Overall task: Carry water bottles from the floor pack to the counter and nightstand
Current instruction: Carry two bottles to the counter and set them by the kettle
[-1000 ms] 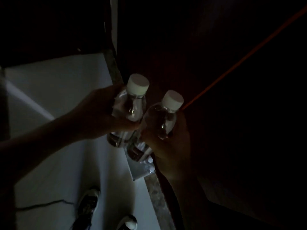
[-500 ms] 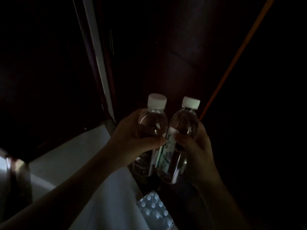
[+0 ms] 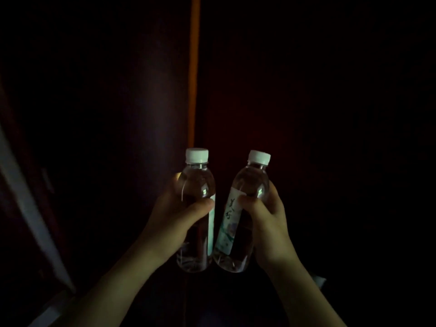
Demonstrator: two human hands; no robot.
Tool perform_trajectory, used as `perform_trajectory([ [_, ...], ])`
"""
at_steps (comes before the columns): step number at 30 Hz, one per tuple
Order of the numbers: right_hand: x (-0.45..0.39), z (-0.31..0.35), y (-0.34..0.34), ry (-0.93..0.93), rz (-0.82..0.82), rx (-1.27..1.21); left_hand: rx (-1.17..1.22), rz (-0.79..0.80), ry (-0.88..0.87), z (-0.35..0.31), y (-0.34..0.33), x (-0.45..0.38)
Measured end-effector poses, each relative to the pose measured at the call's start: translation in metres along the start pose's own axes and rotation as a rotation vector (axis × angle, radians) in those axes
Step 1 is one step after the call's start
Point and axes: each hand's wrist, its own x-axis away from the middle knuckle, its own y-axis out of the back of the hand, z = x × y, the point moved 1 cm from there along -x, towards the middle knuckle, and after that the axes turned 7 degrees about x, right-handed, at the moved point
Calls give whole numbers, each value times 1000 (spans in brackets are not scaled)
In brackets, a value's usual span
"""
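I hold two clear water bottles with white caps upright in front of me, side by side, their bases almost touching. My left hand [image 3: 174, 220] is wrapped around the left bottle [image 3: 197, 182]. My right hand [image 3: 266, 220] grips the right bottle [image 3: 250, 182], which leans slightly right and shows a pale label with dark script. The floor pack, the counter and the nightstand are out of view.
The room is very dark. A dark wooden panel fills the view ahead, with a thin orange strip [image 3: 194, 67] running vertically above the bottles. A pale frame edge [image 3: 28, 208] slants down the left side.
The view has swung upward: the white floor, shoes and bottle pack have dropped out of sight. Both bottles have risen upright and the orange strip now stands vertical.
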Motion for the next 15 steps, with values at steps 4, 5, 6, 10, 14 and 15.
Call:
perform_trajectory([
  [4,24,51,51,92,-148,75,68,175,-41,-23,-65,-6],
  [5,33,64,66,112,-185,90,91,219,-47,-28,-83,-5],
  [6,44,76,82,134,-225,106,122,261,-49,-35,-103,-3],
  [10,94,125,153,208,-401,162,231,438,-57,-64,-188,13],
  [14,162,173,225,247,-638,217,340,674,-49,-99,-284,49],
  [15,182,185,242,258,-704,227,375,727,-40,-107,-309,62],
])
